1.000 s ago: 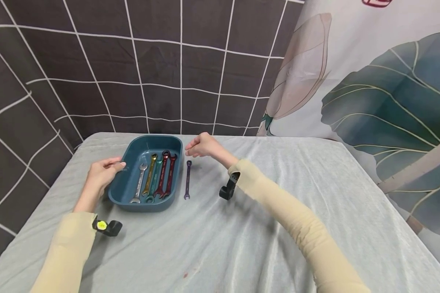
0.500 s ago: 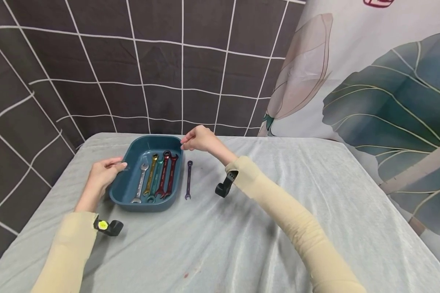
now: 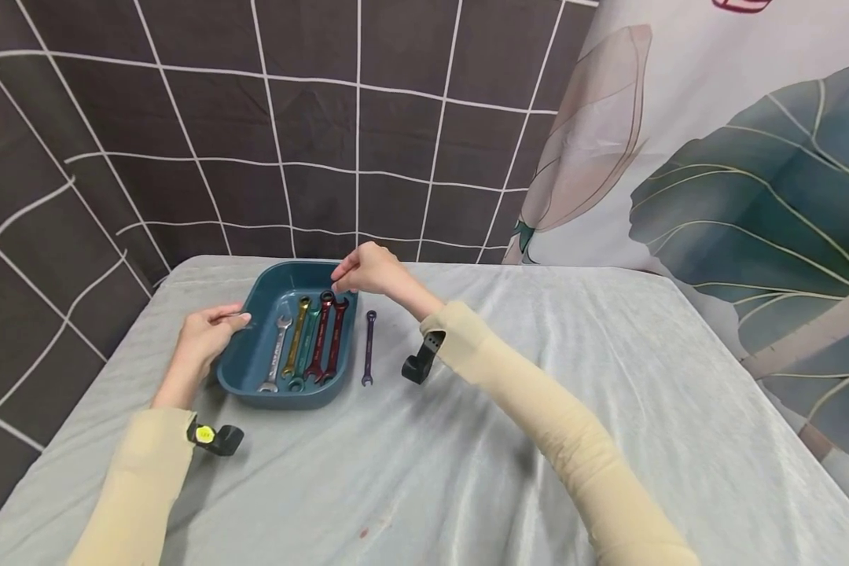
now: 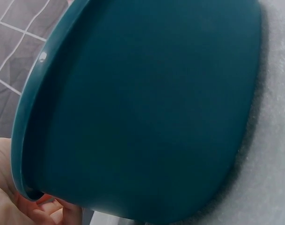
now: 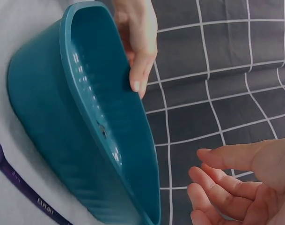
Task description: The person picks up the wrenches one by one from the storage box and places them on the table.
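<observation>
A blue-green plastic bin (image 3: pixel 283 400) rests on the cloth-covered table. My left hand (image 3: pixel 205 338) grips its left rim, thumb over the edge, as the right wrist view also shows. Inside lie several combination wrenches side by side: a silver wrench (image 3: pixel 277 354), a gold wrench (image 3: pixel 296 338), a teal wrench (image 3: pixel 306 343) and two dark red ones. Outside the bin's right wall lies a purple wrench (image 3: pixel 369 346). Over the far right rim hovers my right hand (image 3: pixel 376 271), its fingers loosely bent and holding nothing (image 5: pixel 240 183).
A grey cloth (image 3: pixel 481 440) with soft folds covers the table. Behind it hangs a dark curtain (image 3: pixel 325 126) with white grid lines. At the right is a light curtain (image 3: pixel 679 236) printed with large leaves.
My right hand has moved left, from beside the bin to above its far right rim. The left hand keeps its grip; bin and wrenches stay put, while the head view shifts slightly.
</observation>
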Motion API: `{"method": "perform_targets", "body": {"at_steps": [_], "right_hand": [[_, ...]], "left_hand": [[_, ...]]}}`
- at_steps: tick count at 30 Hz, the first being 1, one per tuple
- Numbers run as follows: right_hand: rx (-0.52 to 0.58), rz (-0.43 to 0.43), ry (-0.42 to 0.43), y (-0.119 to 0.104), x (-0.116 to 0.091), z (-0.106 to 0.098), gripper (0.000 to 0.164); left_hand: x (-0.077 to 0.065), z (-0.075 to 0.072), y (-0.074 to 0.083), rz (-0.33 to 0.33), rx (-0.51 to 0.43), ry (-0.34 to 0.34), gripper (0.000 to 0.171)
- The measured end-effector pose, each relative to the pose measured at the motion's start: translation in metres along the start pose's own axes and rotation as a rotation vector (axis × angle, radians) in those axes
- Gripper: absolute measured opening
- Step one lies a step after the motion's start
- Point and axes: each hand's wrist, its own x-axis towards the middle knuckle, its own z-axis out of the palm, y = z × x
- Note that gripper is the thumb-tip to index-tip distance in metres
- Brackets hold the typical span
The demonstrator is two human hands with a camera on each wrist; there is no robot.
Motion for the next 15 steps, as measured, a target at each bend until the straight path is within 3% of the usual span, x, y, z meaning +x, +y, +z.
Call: {"method": "perform_targets", "body": {"at_steps": [15], "right_hand": [[0.032, -0.049, 0.034, -0.012, 0.010, 0.018, 0.013]], "left_hand": [[0.001, -0.003, -0.001, 0.009, 0.012, -0.016, 0.053]]}}
